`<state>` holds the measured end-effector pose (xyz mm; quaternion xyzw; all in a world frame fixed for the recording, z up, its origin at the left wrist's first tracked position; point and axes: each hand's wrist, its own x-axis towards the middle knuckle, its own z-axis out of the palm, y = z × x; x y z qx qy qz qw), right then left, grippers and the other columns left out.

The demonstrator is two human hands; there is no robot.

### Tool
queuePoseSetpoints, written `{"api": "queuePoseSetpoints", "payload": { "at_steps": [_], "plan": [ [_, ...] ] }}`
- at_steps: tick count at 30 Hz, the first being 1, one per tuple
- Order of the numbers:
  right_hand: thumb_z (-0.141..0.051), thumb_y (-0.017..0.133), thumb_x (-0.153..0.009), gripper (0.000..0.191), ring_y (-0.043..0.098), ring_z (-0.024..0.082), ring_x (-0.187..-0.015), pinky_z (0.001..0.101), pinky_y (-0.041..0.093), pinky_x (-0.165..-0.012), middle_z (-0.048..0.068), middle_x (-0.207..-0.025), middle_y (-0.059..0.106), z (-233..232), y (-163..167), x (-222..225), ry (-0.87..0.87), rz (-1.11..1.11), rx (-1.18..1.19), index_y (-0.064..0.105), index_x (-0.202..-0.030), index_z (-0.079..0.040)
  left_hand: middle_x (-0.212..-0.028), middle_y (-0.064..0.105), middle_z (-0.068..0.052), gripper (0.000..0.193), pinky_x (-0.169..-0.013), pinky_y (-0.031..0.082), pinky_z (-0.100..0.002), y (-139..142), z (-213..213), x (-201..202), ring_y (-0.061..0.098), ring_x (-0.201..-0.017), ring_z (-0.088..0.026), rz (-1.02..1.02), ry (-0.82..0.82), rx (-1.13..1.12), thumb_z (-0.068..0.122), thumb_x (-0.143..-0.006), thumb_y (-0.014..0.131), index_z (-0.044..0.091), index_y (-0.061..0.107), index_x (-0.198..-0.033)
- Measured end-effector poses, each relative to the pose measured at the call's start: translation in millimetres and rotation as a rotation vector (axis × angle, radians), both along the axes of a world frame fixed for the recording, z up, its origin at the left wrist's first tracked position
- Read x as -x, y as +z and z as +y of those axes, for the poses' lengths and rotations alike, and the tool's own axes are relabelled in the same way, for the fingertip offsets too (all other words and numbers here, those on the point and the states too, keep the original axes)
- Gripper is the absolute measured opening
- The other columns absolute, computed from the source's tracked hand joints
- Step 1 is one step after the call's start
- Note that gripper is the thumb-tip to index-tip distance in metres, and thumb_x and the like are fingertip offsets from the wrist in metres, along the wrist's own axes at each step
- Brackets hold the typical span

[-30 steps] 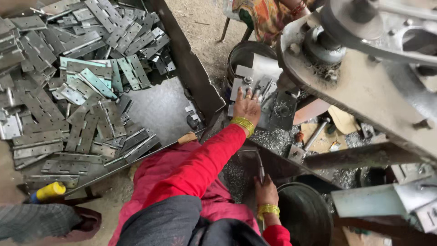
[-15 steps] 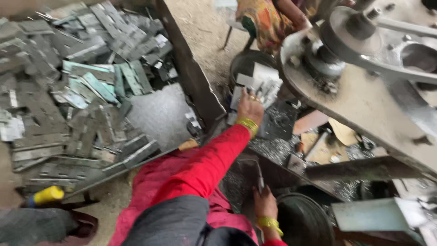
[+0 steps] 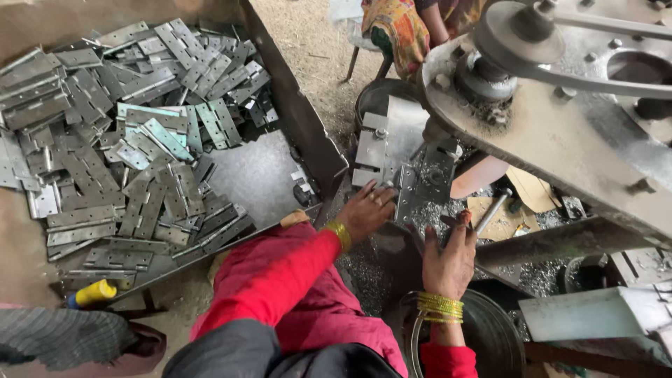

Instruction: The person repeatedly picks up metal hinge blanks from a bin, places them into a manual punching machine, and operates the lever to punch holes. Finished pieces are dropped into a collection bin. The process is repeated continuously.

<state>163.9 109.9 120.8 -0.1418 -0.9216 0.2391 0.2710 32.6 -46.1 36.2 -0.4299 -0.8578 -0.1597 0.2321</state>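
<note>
The left hand lays its spread fingers against a grey metal hinge plate on the press bed, while the right hand rests beside it, fingers loosely apart, gripping nothing. Judging by the heaped tray at the left, many hinges remain unprocessed. The overhanging press arm crowds the work.

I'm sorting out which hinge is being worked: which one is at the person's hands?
The hinge standing upright at the machine, touched by the left hand; the other hinges lie loose in the tray.
</note>
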Motion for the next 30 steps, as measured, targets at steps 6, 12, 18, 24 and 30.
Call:
{"api": "queuePoseSetpoints", "payload": {
  "at_steps": [6, 12, 18, 24, 30],
  "plan": [
    [-0.025, 0.069, -0.093, 0.067, 0.063, 0.042, -0.11, 0.0501, 0.05, -0.09, 0.025, -0.128, 0.061, 3.7, -5.6, -2.6, -0.027, -0.025, 0.08, 0.047, -0.151, 0.0, -0.13, 0.065, -0.015, 0.038, -0.079, 0.055, -0.045, 20.3, 80.1, 36.6, 0.069, -0.09, -0.033, 0.017, 0.046, -0.112, 0.012, -0.097, 0.06, 0.006, 0.062, -0.134],
    [-0.027, 0.07, -0.095, 0.041, 0.065, 0.041, -0.109, 0.0491, 0.05, -0.09, 0.021, -0.123, 0.066, 9.6, -19.8, -3.6, -0.048, -0.036, 0.072, 0.064, -0.126, -0.001, -0.131, 0.064, -0.013, 0.028, -0.103, 0.047, -0.049, 26.2, 138.4, 28.9, 0.06, -0.12, -0.031, -0.361, 0.386, 0.057, 0.022, -0.094, 0.054, 0.011, 0.073, -0.111],
    [-0.025, 0.07, -0.097, 0.029, 0.069, 0.037, -0.102, 0.0454, 0.051, -0.088, 0.018, -0.111, 0.072, 16.3, -25.1, -0.2, -0.083, -0.009, 0.235, 0.068, -0.114, -0.002, -0.151, 0.053, -0.025, 0.038, -0.106, 0.042, -0.047, -7.9, 83.5, 4.9, 0.054, -0.129, -0.038, -0.183, 0.211, 0.27, 0.021, -0.101, 0.051, 0.0, 0.069, -0.127],
    [-0.023, 0.07, -0.097, 0.026, 0.07, 0.037, -0.101, 0.0455, 0.051, -0.089, 0.018, -0.109, 0.073, 14.9, -17.0, 1.0, -0.06, 0.014, 0.245, 0.069, -0.114, -0.002, -0.15, 0.049, -0.018, 0.08, -0.11, 0.039, -0.057, -7.9, 56.8, -13.9, 0.049, -0.136, -0.038, -0.069, 0.23, 0.277, 0.028, -0.072, 0.057, 0.005, 0.046, -0.148],
    [-0.021, 0.068, -0.098, 0.026, 0.071, 0.037, -0.102, 0.046, 0.051, -0.088, 0.018, -0.11, 0.074, 10.7, -10.7, 0.1, -0.044, 0.028, 0.243, 0.068, -0.117, -0.002, -0.134, 0.064, -0.015, 0.047, -0.105, 0.046, -0.049, 6.1, 24.7, 4.7, 0.063, -0.12, -0.032, -0.032, 0.016, 0.2, 0.011, -0.098, 0.056, 0.017, 0.056, -0.145]
  ]
}}
